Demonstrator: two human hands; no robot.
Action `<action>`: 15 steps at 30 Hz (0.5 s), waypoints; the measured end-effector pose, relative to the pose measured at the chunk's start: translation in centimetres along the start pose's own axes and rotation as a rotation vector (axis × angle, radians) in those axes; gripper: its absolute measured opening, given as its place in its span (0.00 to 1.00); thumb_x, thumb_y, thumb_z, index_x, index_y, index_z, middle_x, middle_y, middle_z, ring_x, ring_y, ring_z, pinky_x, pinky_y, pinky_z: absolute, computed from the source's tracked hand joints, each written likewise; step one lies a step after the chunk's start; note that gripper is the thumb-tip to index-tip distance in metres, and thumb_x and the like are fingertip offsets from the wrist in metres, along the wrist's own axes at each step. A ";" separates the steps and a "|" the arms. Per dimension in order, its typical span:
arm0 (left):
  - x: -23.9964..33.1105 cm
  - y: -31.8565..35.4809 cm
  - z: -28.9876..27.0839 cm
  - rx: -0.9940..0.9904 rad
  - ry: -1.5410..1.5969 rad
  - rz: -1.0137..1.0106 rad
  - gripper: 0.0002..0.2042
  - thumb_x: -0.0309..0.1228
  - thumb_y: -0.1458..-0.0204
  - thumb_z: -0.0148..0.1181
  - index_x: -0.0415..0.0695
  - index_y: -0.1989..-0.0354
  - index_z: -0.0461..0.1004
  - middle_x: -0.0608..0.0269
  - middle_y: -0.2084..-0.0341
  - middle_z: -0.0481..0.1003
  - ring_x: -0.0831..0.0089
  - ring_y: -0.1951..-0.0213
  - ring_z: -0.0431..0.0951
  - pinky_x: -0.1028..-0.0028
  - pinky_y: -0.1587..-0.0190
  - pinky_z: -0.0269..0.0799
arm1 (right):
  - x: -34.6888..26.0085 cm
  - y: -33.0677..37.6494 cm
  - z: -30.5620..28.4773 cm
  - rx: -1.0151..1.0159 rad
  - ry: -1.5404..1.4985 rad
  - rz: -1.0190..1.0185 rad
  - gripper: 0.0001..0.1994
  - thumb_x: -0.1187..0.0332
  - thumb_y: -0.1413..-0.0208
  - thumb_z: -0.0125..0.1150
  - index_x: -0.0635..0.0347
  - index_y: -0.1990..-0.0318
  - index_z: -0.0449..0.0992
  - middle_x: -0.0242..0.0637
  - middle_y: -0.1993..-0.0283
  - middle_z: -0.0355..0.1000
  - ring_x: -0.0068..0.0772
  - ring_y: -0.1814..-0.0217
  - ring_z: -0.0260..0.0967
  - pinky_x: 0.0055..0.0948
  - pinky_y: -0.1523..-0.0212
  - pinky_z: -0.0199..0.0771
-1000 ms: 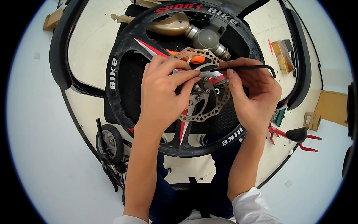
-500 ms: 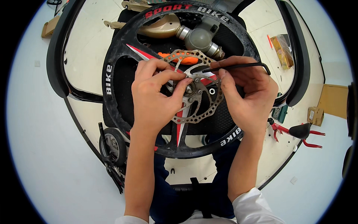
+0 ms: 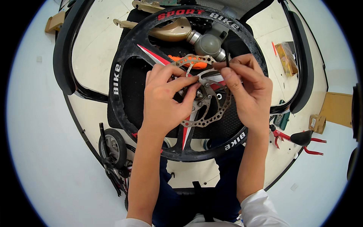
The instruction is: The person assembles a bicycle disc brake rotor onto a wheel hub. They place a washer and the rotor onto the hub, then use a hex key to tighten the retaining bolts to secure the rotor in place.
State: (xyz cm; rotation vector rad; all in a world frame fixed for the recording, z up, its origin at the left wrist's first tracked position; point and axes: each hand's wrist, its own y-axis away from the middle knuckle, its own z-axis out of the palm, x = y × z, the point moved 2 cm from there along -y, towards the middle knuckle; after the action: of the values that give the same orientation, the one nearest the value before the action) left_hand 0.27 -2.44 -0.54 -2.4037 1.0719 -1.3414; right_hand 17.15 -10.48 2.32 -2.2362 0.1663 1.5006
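The black wheel (image 3: 124,94) lies flat in the middle of the desk (image 3: 94,49), so its metal disc (image 3: 211,113) faces up. The left hand (image 3: 166,102) presses the hub. The right hand (image 3: 249,94) pinches a thin black tool (image 3: 227,62).

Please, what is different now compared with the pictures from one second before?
The right hand rose and turned; its black hex key, earlier lying sideways to the right, now shows only a short end between the fingers. The left hand stays on the brake disc at the hub. The black wheel lies unchanged.
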 end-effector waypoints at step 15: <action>-0.4 0.2 0.0 0.004 -0.017 0.027 0.11 0.22 0.59 0.71 0.46 0.65 0.86 0.67 0.73 0.75 0.68 0.67 0.72 0.71 0.64 0.69 | -0.9 0.1 1.9 -0.004 -0.055 0.188 0.09 0.72 0.34 0.58 0.70 0.55 0.79 0.36 0.63 0.79 0.20 0.65 0.75 0.20 0.63 0.76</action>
State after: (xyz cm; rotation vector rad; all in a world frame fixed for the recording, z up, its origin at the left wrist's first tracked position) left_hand 0.05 -2.33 -0.89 -2.3845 1.0931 -1.3113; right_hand 15.15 -9.89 2.47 -2.2316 0.3657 1.6587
